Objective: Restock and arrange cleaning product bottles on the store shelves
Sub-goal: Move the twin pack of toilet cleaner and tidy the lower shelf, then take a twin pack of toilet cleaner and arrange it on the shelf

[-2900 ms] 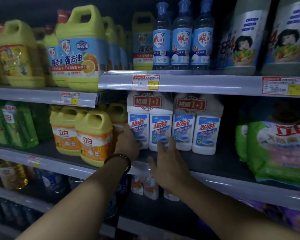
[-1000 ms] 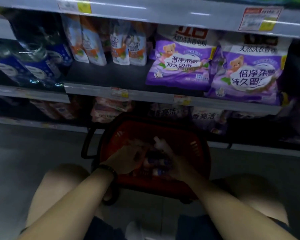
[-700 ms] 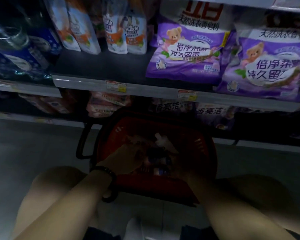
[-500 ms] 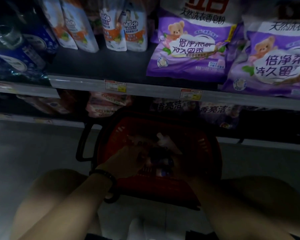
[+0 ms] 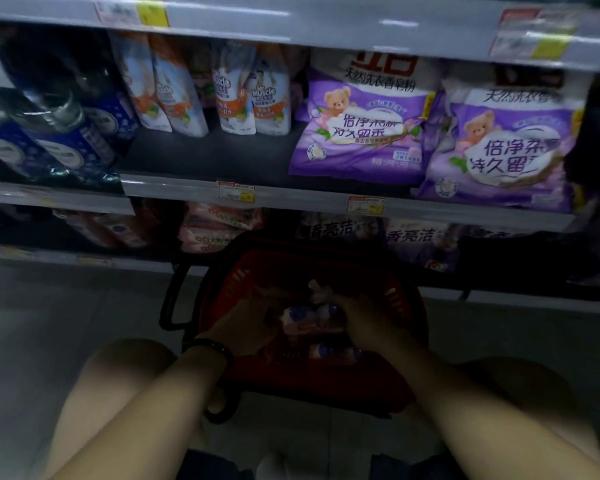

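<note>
Reaching into red basket [image 5: 400,299], left hand [image 5: 246,329] and right hand [image 5: 359,318] fingers gripping bottle pack [image 5: 307,320]

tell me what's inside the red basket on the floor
Inside the red basket lie white bottles with blue caps, and both hands, left hand and right hand, reach in around them. How many bottles lie beneath is hidden by hands and dim light.

Legible markings: "Mr Muscle" on the white-and-orange pouches [image 5: 252,95] at the middle shelf's centre. "倍净柔顺" on the 2 purple bear-printed bags [image 5: 364,123] toward its right end. "香亮洁" on the dark packs [image 5: 409,237] on the shelf below. Price tags [image 5: 235,191] on the shelf edge: unreadable.
</note>
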